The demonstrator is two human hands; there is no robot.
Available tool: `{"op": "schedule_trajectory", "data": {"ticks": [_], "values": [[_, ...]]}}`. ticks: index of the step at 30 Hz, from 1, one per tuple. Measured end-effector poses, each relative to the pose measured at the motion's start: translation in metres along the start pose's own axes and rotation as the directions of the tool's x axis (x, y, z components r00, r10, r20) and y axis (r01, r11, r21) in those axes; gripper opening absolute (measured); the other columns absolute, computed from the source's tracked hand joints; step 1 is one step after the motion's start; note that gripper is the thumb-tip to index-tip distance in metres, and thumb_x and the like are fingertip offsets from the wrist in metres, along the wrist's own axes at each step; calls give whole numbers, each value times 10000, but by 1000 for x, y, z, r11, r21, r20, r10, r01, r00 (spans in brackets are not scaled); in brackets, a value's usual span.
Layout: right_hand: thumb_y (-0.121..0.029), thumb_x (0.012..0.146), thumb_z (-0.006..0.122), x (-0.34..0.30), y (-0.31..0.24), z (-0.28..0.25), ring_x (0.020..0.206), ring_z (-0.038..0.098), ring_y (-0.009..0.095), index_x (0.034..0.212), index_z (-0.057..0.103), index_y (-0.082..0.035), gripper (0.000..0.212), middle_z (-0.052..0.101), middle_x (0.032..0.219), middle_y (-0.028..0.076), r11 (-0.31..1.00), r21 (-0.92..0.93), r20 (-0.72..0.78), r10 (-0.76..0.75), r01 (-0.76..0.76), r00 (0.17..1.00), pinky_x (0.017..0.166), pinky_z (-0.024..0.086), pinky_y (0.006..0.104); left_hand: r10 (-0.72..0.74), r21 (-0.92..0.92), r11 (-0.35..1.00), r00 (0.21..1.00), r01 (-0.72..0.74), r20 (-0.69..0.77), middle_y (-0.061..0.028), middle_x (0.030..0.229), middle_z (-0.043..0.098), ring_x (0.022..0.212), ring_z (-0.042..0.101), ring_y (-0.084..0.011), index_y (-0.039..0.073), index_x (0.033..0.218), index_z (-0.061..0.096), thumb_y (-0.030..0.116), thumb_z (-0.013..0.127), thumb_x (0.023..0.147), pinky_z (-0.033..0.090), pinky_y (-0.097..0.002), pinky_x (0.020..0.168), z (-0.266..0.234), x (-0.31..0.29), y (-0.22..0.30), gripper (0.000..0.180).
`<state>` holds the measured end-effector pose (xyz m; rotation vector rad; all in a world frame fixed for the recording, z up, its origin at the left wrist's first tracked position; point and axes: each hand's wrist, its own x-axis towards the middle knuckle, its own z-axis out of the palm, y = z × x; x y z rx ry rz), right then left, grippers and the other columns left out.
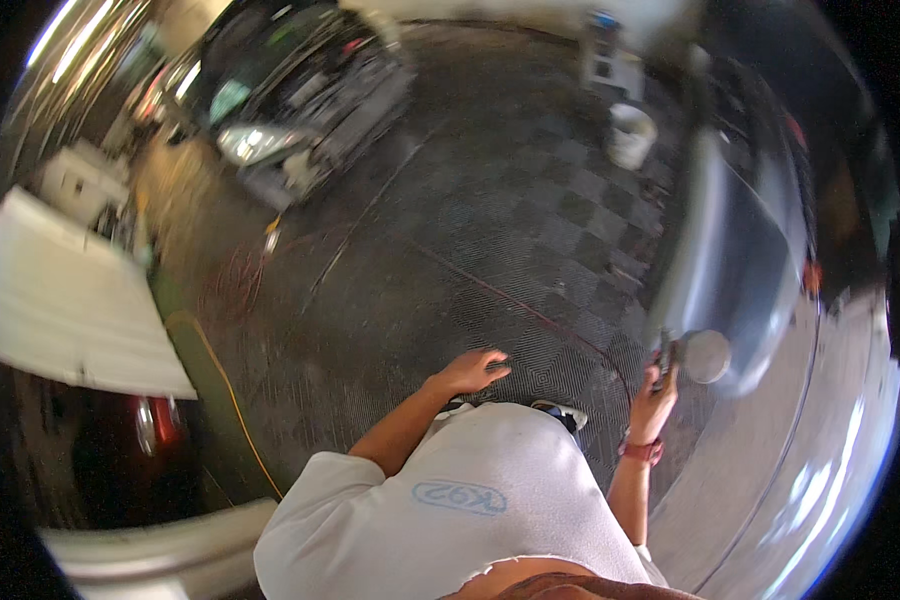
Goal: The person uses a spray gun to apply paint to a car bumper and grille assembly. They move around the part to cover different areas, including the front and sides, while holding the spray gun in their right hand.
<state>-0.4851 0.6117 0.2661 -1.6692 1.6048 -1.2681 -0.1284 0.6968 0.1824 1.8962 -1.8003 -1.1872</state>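
My right hand (652, 408), with a reddish band on the wrist, is closed round the handle of a spray gun (667, 362). A round, pale cup (707, 357) sits on the gun's right side. Just beyond the gun is a smooth grey car body panel (722, 250), blurred in places; whether the two touch I cannot tell. In front of my belly hangs my left hand (475, 371), its fingers loosely bent and apart, with nothing in it.
A thin red hose (530, 308) crosses the dark ribbed floor (420, 300) toward my right side. At the far left stands a car (310, 100) without its front bumper. A white bucket (631, 136) is at the far right. A yellow cord (225, 375) runs along my left.
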Motion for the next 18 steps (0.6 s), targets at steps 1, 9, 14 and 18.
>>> {"op": "schedule_trajectory", "data": {"ticks": [1,9,14,18], "values": [[-269,1040,578,-11,-26,26,1041,693,328,1453,491,22,513,672,1236,246,989,-42,136,-132,138,982,886,533,397,34,-71,996,990,-44,-138,-163,1332,636,1234,594,-342,55,1313,610,432,626,989,467,-436,1040,-14,-24,15,498],[-412,1002,606,-50,-155,115,1186,621,456,1517,441,-79,635,551,1407,280,953,42,844,-196,301,500,951,511,464,178,20,919,368,-394,-913,-134,1357,620,1281,572,-275,79,1291,608,262,657,988,433,-424,1096,-225,-201,124,357],[-380,1003,617,-29,-144,91,1263,579,436,1503,449,-43,626,551,1416,275,948,175,916,-256,265,309,1020,484,443,297,439,762,-346,-476,-890,-138,1207,624,1103,608,-260,32,1209,572,162,568,1001,467,-402,968,-266,-341,230,245],[-323,1016,594,9,-173,78,1142,636,409,1496,468,-48,567,596,1368,263,923,271,925,-328,272,191,955,505,441,315,598,705,-588,-382,-745,-212,1457,542,1315,541,-411,-15,1414,507,421,349,1079,338,-561,1181,-252,-383,400,572]]}}
